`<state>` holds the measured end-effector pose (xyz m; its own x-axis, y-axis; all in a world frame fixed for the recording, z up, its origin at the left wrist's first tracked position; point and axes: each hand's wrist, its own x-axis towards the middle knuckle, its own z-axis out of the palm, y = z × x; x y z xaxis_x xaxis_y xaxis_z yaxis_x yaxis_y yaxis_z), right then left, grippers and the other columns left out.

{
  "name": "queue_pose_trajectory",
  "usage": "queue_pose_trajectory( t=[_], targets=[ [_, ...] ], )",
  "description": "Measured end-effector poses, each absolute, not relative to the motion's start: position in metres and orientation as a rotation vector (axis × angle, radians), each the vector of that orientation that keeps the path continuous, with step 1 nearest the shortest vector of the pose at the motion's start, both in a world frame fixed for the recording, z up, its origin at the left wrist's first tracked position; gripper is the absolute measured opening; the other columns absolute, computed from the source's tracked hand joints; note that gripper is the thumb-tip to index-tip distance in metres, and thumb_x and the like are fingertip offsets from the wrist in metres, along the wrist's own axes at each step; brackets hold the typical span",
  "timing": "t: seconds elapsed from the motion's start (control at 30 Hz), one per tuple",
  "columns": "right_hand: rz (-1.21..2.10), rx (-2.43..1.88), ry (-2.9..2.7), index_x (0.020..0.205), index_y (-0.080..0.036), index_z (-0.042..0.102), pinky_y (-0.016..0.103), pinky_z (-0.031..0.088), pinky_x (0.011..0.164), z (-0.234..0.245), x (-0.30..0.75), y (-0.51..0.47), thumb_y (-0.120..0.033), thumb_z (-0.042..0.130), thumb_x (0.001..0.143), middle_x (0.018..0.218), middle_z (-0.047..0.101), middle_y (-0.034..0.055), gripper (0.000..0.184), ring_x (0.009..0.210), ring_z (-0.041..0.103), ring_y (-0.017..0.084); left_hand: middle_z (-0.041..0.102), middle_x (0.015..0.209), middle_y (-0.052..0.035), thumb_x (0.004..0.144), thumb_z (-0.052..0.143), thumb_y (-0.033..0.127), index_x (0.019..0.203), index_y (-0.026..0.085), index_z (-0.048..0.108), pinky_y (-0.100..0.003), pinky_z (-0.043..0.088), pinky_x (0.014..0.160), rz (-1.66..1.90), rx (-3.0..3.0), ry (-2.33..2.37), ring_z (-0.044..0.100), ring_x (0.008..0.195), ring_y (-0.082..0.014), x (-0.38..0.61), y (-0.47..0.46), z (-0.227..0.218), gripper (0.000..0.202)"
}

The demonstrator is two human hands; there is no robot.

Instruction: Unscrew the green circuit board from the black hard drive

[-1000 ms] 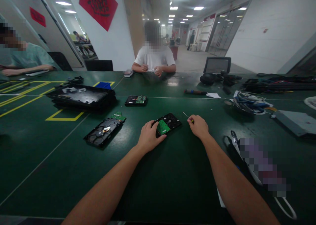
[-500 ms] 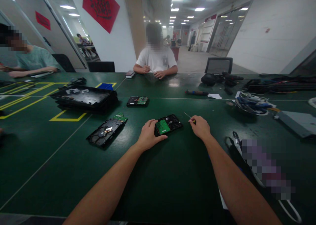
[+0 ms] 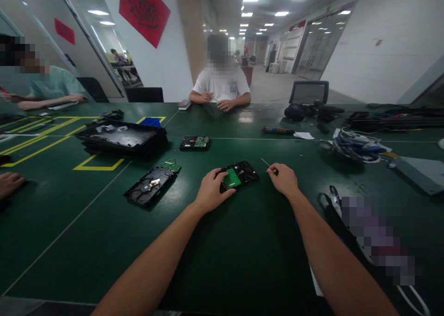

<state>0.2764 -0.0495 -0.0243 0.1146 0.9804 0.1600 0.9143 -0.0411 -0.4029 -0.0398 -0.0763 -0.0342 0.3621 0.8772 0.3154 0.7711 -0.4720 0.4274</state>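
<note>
A black hard drive with a green circuit board lies on the green table in front of me. My left hand grips its left end, the thumb at the near edge and a fingertip on the board. To the right of the drive, my right hand is closed round a small screwdriver; its thin shaft points up and left, apart from the drive. Left of my hands lies an opened drive casing, with a loose green circuit board at its far end. Behind stands another hard drive lying flat.
Stacked black trays sit at the left with small parts inside. At the right are bundled cables, a grey metal box and a lanyard. Another screwdriver lies further back. A person sits opposite; a co-worker's hand rests at far left.
A finger of my left hand has shifted onto the drive's green board. A co-worker's hand has come into view at the left edge. My right hand has barely moved.
</note>
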Motion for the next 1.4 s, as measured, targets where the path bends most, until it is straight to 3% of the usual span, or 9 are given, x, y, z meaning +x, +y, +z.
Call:
queue_pose_trajectory(
  t=[0.27, 0.6, 1.0, 1.23, 1.4],
  targets=[
    [0.228, -1.979, -1.813, 0.101, -0.024, 0.071, 0.033, 0.046, 0.079, -0.027, 0.28, -0.047, -0.04, 0.054, 0.097, 0.104, 0.068, 0.0053, 0.023, 0.094, 0.062, 0.021, 0.049, 0.147, -0.0142, 0.084, 0.072, 0.054, 0.138, 0.026, 0.055, -0.058, 0.044, 0.11, 0.765, 2.424, 1.469, 0.049, 0.136, -0.0363, -0.041, -0.075, -0.036, 0.063],
    [0.266, -2.035, -1.767, 0.103, -0.021, 0.067, 0.035, 0.048, 0.076, -0.029, 0.28, -0.045, -0.044, 0.052, 0.099, 0.105, 0.068, 0.0079, 0.028, 0.094, 0.063, 0.024, 0.049, 0.147, -0.0149, 0.084, 0.072, 0.054, 0.137, 0.024, 0.056, -0.057, 0.044, 0.11, 0.761, 2.419, 1.483, 0.049, 0.136, -0.0364, -0.041, -0.075, -0.037, 0.063],
    [0.519, -1.906, -1.501, 0.109, -0.019, 0.066, 0.029, 0.051, 0.071, -0.026, 0.287, -0.047, -0.038, 0.056, 0.098, 0.098, 0.075, 0.0048, 0.024, 0.076, 0.071, 0.017, 0.049, 0.147, -0.014, 0.084, 0.071, 0.055, 0.137, 0.025, 0.055, -0.057, 0.043, 0.111, 0.76, 2.417, 1.479, 0.049, 0.136, -0.0366, -0.041, -0.076, -0.036, 0.063],
    [0.429, -1.911, -1.485, 0.104, -0.019, 0.069, 0.03, 0.051, 0.072, -0.024, 0.286, -0.048, -0.037, 0.064, 0.091, 0.089, 0.075, 0.0045, 0.022, 0.075, 0.069, 0.019, 0.05, 0.147, -0.015, 0.078, 0.075, 0.059, 0.151, 0.023, 0.037, -0.053, 0.043, 0.112, 0.79, 2.349, 1.504, 0.049, 0.136, -0.0357, -0.039, -0.076, -0.033, 0.09],
    [0.38, -1.85, -1.451, 0.106, -0.021, 0.071, 0.033, 0.052, 0.075, -0.031, 0.291, -0.045, -0.038, 0.063, 0.09, 0.098, 0.075, 0.0062, 0.024, 0.08, 0.069, 0.021, 0.048, 0.152, -0.0161, 0.081, 0.07, 0.064, 0.15, 0.023, 0.041, -0.056, 0.033, 0.118, 0.721, 2.405, 1.512, 0.042, 0.143, -0.0375, -0.039, -0.073, -0.037, 0.086]
  ],
)
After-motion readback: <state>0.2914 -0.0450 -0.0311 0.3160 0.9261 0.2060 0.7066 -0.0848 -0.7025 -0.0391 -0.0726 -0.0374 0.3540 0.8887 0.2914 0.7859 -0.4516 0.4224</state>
